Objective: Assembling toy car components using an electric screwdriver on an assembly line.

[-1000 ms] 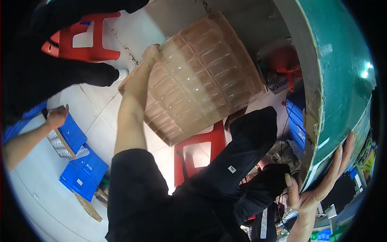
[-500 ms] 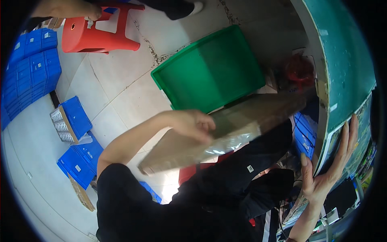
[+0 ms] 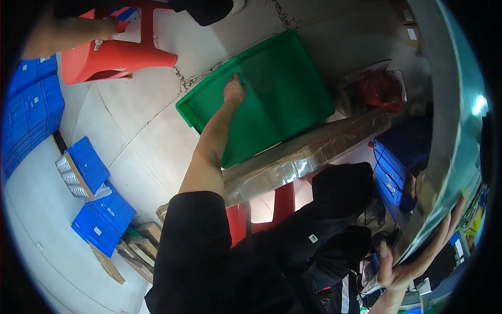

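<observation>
My left hand (image 3: 235, 90) reaches down over the shallow green plastic tray (image 3: 306, 57) on the floor. Its fingers look curled together; whatever they may hold is hidden. Between the tray and my lap lies a long, flat brown carton (image 3: 293, 157) sealed with shiny tape, and my left forearm passes over its left end. At the right, my right hand (image 3: 410, 269) rests on the edge of the green-topped table (image 3: 468, 141), thumb spread away from the outstretched fingers, which lie flat along the top.
A red plastic stool (image 3: 99, 60) stands at upper left, beside another person's hand (image 3: 107, 29). Blue crates (image 3: 34, 115) are stacked along the left. More blue bins (image 3: 104, 220) and cardboard pieces (image 3: 138, 256) sit below them. A red plastic bag (image 3: 379, 90) and a blue box (image 3: 387, 175) lie near the table.
My left hand has moved from above the carton up and forward over the green tray. The carton sits lower and tilts differently. My right hand stays at the table edge; the whole view has shifted.
</observation>
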Motion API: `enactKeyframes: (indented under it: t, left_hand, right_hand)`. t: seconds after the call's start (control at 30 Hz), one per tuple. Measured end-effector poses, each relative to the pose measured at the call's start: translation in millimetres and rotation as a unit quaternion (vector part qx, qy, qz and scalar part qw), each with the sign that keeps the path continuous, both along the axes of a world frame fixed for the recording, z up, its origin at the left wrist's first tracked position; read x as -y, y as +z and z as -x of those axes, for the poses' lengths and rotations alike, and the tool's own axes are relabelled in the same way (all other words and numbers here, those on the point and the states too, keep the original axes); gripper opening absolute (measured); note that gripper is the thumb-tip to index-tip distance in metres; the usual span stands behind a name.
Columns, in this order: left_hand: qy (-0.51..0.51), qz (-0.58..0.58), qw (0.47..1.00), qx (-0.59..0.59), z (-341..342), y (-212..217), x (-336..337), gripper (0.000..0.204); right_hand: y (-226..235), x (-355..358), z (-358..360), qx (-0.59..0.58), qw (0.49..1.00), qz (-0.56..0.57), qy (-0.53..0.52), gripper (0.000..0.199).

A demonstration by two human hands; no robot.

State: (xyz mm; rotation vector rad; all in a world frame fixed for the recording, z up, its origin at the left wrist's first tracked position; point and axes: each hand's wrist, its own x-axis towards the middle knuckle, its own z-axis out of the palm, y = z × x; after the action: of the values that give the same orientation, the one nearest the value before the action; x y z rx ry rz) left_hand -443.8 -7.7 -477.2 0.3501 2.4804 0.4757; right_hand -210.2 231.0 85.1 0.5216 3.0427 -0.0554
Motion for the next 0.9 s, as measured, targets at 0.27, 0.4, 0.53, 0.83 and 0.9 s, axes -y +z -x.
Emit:
enactKeyframes:
  t: [0.27, 0.4, 0.53, 0.83, 0.9]
  left_hand:
    - [0.056, -0.042, 0.995, -0.066, 7.7, -27.8, -13.8, 0.034]
    - [0.063, -0.052, 0.995, -0.064, 9.4, -27.2, -9.7, 0.024]
    - [0.047, -0.022, 0.998, -0.04, 13.5, -21.8, -16.7, 0.025]
    - [-0.061, 0.044, 0.996, 0.04, 29.5, -17.7, -10.5, 0.026]
    - [-0.067, -0.012, 0.997, 0.019, 35.7, -4.2, -7.8, 0.024]
  right_hand:
    - [5.0, 1.7, -2.8, 0.029, 0.999, -0.003, -0.024, 0.097]
    - [3.6, -0.1, -3.9, 0.038, 0.998, -0.014, -0.041, 0.098]
    - [2.1, 0.6, -8.0, 0.03, 0.998, -0.013, -0.053, 0.098]
    - [6.8, -1.3, -5.4, 0.001, 0.999, 0.017, -0.03, 0.093]
    - [13.0, -0.8, -0.7, 0.045, 0.999, 0.023, -0.015, 0.093]
